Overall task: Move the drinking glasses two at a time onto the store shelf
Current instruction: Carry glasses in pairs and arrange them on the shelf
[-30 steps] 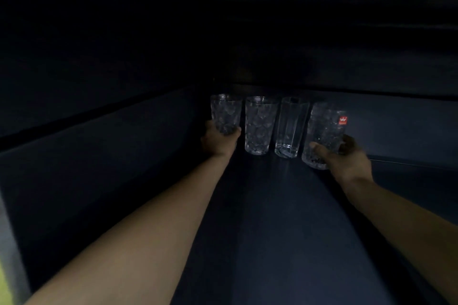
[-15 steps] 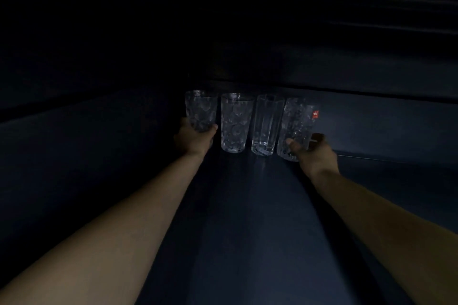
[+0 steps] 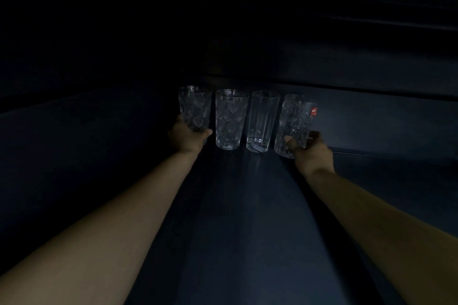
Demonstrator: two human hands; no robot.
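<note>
Several clear drinking glasses stand in a row at the back of a dark blue shelf (image 3: 247, 218). My left hand (image 3: 186, 136) grips the base of the leftmost patterned glass (image 3: 195, 107). A second patterned glass (image 3: 230, 119) and a plain tall glass (image 3: 261, 120) stand free between my hands. My right hand (image 3: 311, 151) grips the lower part of the rightmost patterned glass (image 3: 293, 122), which carries a small red sticker (image 3: 314, 111) and leans slightly left.
The shelf's back wall (image 3: 371, 116) rises right behind the glasses. A dark side wall (image 3: 86, 119) closes the left. Another shelf overhead (image 3: 322, 7) is very dim. The shelf floor stretches toward me between my forearms.
The view shifted, so the row now sits a little left of where it was. Both hands keep their grip on the two end glasses; the row looks unchanged.
</note>
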